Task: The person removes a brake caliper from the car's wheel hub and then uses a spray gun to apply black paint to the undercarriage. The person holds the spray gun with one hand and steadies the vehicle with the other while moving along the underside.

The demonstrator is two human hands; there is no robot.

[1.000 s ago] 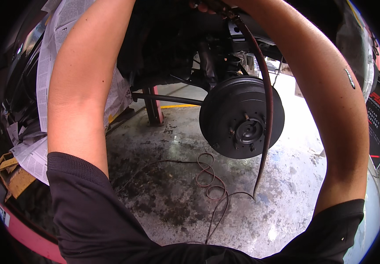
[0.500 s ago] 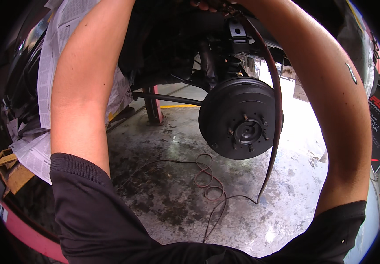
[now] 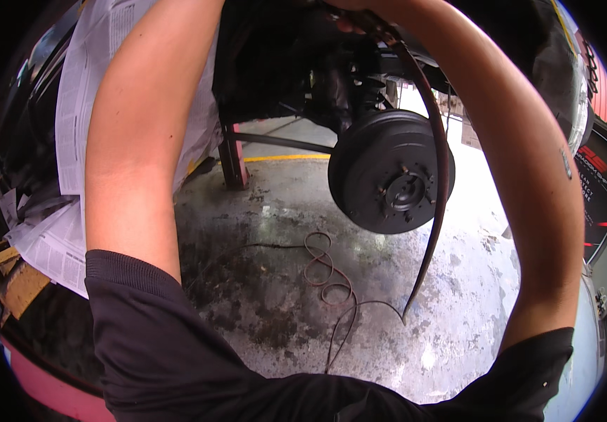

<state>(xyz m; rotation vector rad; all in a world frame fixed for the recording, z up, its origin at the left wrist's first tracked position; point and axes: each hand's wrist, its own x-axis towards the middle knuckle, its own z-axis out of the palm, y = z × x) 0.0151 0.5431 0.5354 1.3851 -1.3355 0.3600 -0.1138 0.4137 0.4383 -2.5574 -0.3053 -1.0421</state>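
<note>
Both my forearms are raised to the top edge. My right hand [image 3: 356, 15] is closed around a dark tool or fitting [image 3: 386, 35] at the end of a reddish-brown hose [image 3: 437, 176], its detail dim. The hose hangs down in front of a black brake drum [image 3: 360, 169] with protruding studs. My left hand is beyond the top edge; only its forearm shows at the left. Above and behind the drum are dark suspension and underbody parts [image 3: 339, 91], partly lost in shadow.
Newspaper sheets [image 3: 71, 105] cover the bodywork at left, beside a yellow metal piece [image 3: 26, 288]. A red post [image 3: 233, 162] stands behind on the stained floor [image 3: 275, 316], where the thin hose [image 3: 328, 288] lies looped. A dark banner [image 3: 595, 197] stands at right.
The drum, post and floor hose sit slightly higher in the picture than before, as my view has shifted. My right forearm has changed angle a little. The hand stays on the tool.
</note>
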